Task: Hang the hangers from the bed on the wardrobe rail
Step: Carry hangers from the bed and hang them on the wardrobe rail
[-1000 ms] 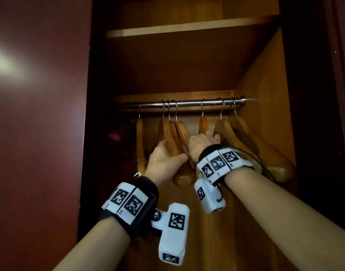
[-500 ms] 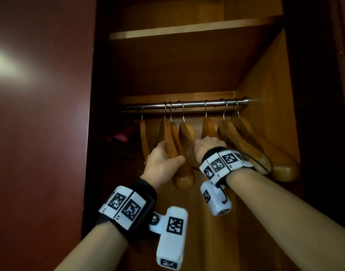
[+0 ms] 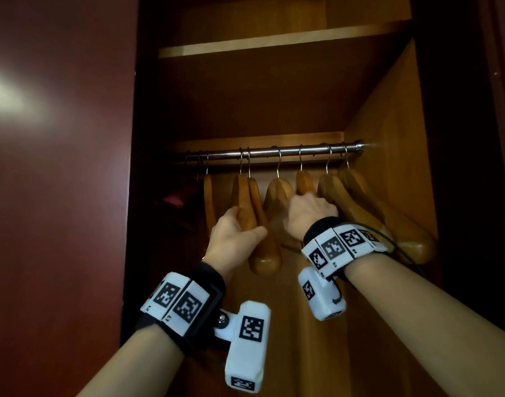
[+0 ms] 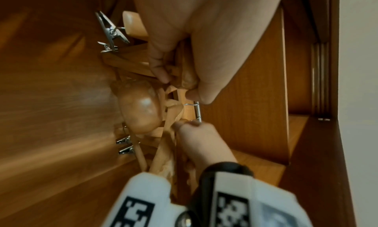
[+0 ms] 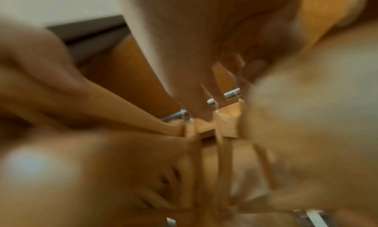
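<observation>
- Wooden hangers (image 3: 277, 193) are hanging by their metal hooks on the wardrobe rail (image 3: 268, 152), side by side under the shelf (image 3: 274, 44).
- The left hand (image 3: 234, 239) is grasping a pair of hangers (image 3: 254, 213) left of centre, thumb wrapping across their arms.
- The right hand (image 3: 311, 213) is curling over the hanger right of centre (image 3: 304, 183); its fingers are hidden, so the grip cannot be told.
- Metal clips (image 4: 111, 31) are showing on one hanger in the left wrist view.
</observation>
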A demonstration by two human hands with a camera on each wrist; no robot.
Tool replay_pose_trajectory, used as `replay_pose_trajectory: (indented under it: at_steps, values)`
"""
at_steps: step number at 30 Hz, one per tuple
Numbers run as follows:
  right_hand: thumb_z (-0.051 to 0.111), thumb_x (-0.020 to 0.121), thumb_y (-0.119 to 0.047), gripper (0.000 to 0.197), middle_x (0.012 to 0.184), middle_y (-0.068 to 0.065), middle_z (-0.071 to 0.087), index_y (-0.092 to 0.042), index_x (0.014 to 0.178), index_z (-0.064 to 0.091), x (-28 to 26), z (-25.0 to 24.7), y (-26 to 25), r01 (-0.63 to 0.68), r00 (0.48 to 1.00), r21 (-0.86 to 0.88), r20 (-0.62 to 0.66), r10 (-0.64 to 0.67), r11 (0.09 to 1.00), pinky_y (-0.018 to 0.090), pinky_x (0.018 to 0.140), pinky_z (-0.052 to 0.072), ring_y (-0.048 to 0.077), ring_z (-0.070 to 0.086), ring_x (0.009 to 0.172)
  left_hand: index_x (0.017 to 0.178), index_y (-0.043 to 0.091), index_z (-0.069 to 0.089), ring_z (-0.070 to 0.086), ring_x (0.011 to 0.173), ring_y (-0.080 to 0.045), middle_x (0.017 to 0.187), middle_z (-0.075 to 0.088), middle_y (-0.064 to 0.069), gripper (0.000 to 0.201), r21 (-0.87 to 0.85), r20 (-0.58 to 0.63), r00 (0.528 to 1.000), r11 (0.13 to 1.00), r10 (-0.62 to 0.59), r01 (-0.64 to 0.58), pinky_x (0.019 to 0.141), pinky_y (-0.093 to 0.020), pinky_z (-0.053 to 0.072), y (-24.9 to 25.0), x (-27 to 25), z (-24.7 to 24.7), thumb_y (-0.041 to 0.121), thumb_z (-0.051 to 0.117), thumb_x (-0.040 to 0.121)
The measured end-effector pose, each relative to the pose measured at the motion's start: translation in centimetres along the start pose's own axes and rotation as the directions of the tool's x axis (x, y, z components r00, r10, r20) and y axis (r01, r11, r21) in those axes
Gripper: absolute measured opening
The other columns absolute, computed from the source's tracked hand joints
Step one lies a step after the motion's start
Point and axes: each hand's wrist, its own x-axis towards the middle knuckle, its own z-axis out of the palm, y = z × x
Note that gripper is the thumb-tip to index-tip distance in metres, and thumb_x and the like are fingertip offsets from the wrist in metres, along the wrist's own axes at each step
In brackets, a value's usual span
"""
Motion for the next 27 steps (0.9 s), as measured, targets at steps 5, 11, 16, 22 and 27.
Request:
replay_pose_trajectory:
  at_steps: [5, 11, 16, 22, 27]
  values:
    - [0.054, 0.094, -0.033, 0.021, 0.085, 0.004, 0.058, -0.012, 0.095, 0.056, 0.0, -0.5, -1.9, 0.143, 0.98, 0.271, 0.095, -0.174, 0.952, 0.028, 0.056, 0.043, 0.018, 0.057, 0.073, 0.147, 0.013, 0.03, 0.059, 0.114, -0.025, 0.124, 0.06, -0.008, 0.103, 0.021, -0.019, 0.999, 0.999, 0.035, -0.034, 0.095, -0.044, 0.051, 0.2, -0.1, 0.2, 0.039, 0.07, 0.056]
    - [0.056, 0.094, -0.017, 0.014, 0.085, 0.008, 0.055, -0.004, 0.101, 0.056, 0.8, 1.0, -3.2, 0.064, 0.946, 0.234, 0.297, -0.133, 0.97, 0.025, 0.056, 0.042, 0.018, 0.054, 0.07, 0.15, 0.018, 0.025, 0.055, 0.119, -0.027, 0.137, 0.05, -0.01, 0.09, 0.0, -0.003, 1.0, 1.0, 0.005, -0.005, 0.096, -0.044, 0.051, -0.2, 0.2, -0.3, 0.024, 0.074, 0.075]
    - [0.056, 0.093, -0.019, 0.044, 0.127, 0.016, 0.055, -0.001, 0.132, 0.048, 0.2, 0.7, -2.2, 0.054, 0.926, 0.334, 0.336, -0.172, 0.941, 0.034, 0.087, 0.045, 0.029, 0.052, 0.119, 0.15, 0.023, 0.026, 0.056, 0.118, -0.028, 0.135, 0.053, -0.011, 0.094, -0.025, 0.006, 1.0, 1.0, 0.008, -0.007, 0.095, -0.045, 0.051, -0.1, 0.1, -0.1, 0.029, 0.072, 0.068]
    - [0.045, 0.099, -0.027, 0.06, 0.139, 0.021, 0.046, 0.001, 0.146, 0.02, 0.5, 1.5, -2.8, -0.042, 0.928, 0.281, 0.366, -0.067, 0.959, 0.037, 0.102, 0.039, 0.033, 0.047, 0.127, 0.149, 0.019, 0.028, 0.056, 0.118, -0.029, 0.136, 0.051, -0.012, 0.088, -0.065, -0.026, 1.0, 0.998, 0.0, -0.002, 0.095, -0.046, 0.051, -0.1, 0.4, 0.0, 0.024, 0.073, 0.073]
    - [0.052, 0.094, -0.038, 0.066, 0.138, 0.019, 0.044, -0.007, 0.144, 0.023, 1.1, 1.1, -2.6, -0.058, 0.935, 0.308, 0.35, -0.057, 0.95, 0.04, 0.092, 0.042, 0.035, 0.048, 0.124, 0.149, 0.014, 0.028, 0.062, 0.107, -0.034, 0.12, 0.061, -0.022, 0.081, -0.093, -0.026, 1.0, 0.996, -0.002, 0.0, 0.08, -0.036, 0.055, 0.1, 0.6, -0.3, 0.018, 0.071, 0.08]
